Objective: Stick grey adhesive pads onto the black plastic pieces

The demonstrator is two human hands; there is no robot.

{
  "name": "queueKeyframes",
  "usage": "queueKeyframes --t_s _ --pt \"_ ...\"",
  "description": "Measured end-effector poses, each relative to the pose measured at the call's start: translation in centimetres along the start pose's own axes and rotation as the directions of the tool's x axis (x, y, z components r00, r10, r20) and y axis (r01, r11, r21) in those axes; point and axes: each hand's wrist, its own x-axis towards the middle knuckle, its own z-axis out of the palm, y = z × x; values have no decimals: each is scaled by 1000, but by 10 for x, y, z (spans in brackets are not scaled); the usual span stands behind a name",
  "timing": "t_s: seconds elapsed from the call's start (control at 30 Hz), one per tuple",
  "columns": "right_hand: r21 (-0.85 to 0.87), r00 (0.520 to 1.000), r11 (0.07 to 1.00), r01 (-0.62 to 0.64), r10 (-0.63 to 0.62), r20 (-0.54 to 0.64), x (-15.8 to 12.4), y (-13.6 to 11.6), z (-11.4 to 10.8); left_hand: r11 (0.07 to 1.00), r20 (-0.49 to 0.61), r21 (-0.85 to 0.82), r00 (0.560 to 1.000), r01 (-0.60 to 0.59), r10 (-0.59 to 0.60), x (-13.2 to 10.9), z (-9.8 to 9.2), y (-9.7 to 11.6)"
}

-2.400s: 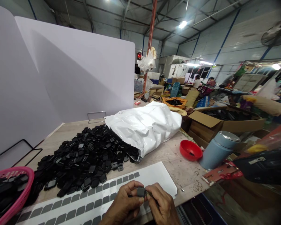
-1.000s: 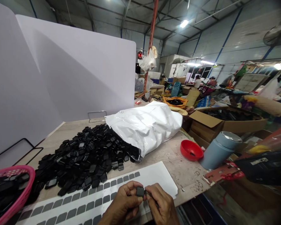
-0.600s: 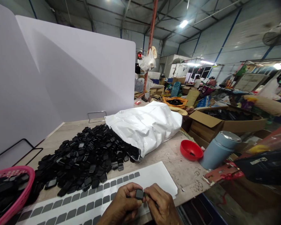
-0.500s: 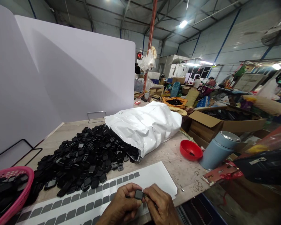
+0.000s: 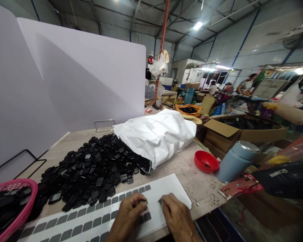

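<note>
My left hand [image 5: 128,215] is closed over the white sheet [image 5: 170,186], its fingers pinching a small dark piece [image 5: 142,201] that is mostly hidden. To its right, my right hand [image 5: 177,215] pinches a thin, dark grey bit [image 5: 160,201] at the thumb and fingertips; its kind is too small to make out. Rows of grey rounded squares [image 5: 97,222], like stickers, cover the sheet's left part. Behind it lies a heap of small black watch-shaped plastic pieces [image 5: 91,171], spilling from the mouth of a white plastic bag [image 5: 159,134].
A pink basket [image 5: 27,205] of black pieces stands at the left edge. On the right are a red bowl [image 5: 203,163], a blue-grey flask [image 5: 236,161] and an open cardboard box [image 5: 222,129]. White panels [image 5: 91,74] wall the back. People sit farther off.
My hands have moved apart; before, they met around a small black rounded-square piece. Each now pinches something separately. Another person has come into view in the far right background.
</note>
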Motion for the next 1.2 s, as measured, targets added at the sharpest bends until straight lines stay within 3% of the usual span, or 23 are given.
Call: queueKeyframes --t_s 0.1,0.2,0.3,0.43,0.57,0.7,0.8,0.97,1.1,1.2 --pt "-145 994 984 -105 105 -7 15 4 -11 962 -32 248 992 -111 122 -2 -5 11" --pt "-223 997 973 -63 69 17 35 3 -8 872 92 408 963 -269 254 -1 -1 14" --pt "-243 999 970 -14 23 32 52 -1 5 776 223 518 933 -359 283 3 6 12" --pt "-228 997 972 63 -50 63 64 -5 14 709 284 597 926 -375 250 8 9 13" --pt "-183 991 977 112 -95 98 68 -3 10 658 305 652 925 -376 227 11 11 10" --pt "-125 988 986 113 -99 115 72 0 8 597 319 721 933 -352 164 13 13 8" --pt "-68 991 994 82 -74 113 75 1 12 591 321 720 930 -364 182 13 13 11" --pt "138 989 990 23 -43 142 81 3 12 546 301 756 932 -361 200 11 15 7" --pt "357 974 934 30 -108 201 84 2 4 541 236 780 948 -316 213 10 18 -2" --pt "451 972 892 -31 -79 223 78 6 0 558 185 772 948 -302 257 5 15 0"
